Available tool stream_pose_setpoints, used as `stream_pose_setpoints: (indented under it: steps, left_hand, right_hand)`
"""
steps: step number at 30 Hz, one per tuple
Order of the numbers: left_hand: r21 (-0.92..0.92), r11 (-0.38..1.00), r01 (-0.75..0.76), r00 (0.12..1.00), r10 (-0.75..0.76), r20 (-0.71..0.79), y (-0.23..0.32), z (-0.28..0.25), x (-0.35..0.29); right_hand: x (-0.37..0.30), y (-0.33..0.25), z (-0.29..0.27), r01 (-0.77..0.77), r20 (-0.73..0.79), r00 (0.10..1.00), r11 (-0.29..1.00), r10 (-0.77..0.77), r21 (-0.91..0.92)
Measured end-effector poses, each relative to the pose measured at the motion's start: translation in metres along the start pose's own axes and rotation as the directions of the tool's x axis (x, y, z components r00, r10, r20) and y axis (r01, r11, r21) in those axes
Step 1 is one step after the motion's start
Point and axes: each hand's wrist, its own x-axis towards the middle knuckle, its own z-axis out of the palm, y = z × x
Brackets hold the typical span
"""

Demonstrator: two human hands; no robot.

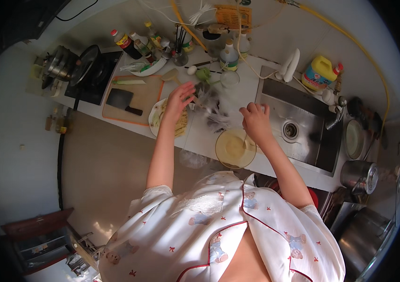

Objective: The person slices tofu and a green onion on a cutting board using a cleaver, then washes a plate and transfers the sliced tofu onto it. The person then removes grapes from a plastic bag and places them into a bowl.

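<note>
Bowl of pale yellow liquid, round and so without a long axis, sits on the counter just beside the right hand, toward the body and slightly to the left of its fingers. Those fingers are curled in narrowly, and they appear to grip a thin utensil whose lower end reaches into the bowl; its upper part is hidden by the hand, so I cannot tell its kind. The utensil's visible length runs from the fingers down toward the body. The right hand is clearly the nearer one; from the left hand, the bowl lies well apart, to the right and closer to the body. The left fingers are spread loosely, with nothing seen in them. Crumpled clear plastic lies between the two hands, while a white plate of food shows partly behind the left forearm, bodyward of those fingers. Farther left of them is a cutting board bearing a dark-bladed cleaver. Beyond the left fingertips, away from the body, stands a clear glass, and immediately right of the right hand opens a steel sink.
</note>
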Motion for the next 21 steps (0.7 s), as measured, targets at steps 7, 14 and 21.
stream_pose_setpoints:
  steps: [7, 14, 21]
  left_hand:
    - [0.293, 0.892, 0.344, 0.823, -0.136, -0.551, -0.096, -0.069, 0.104]
    - [0.180, 0.914, 0.364, 0.853, -0.250, -0.458, -0.076, -0.069, 0.110]
    - [-0.016, 0.999, 0.042, 0.876, -0.044, -0.481, -0.027, -0.098, 0.061]
  right_hand:
    - [-0.003, -0.005, 0.031, 0.035, 0.182, 0.983, 0.986, -0.004, -0.165]
    - [0.003, -0.009, 0.034, 0.063, 0.245, 0.969, 0.987, -0.024, -0.151]
    - [0.019, -0.018, 0.015, 0.015, 0.221, 0.975, 0.993, 0.011, -0.115]
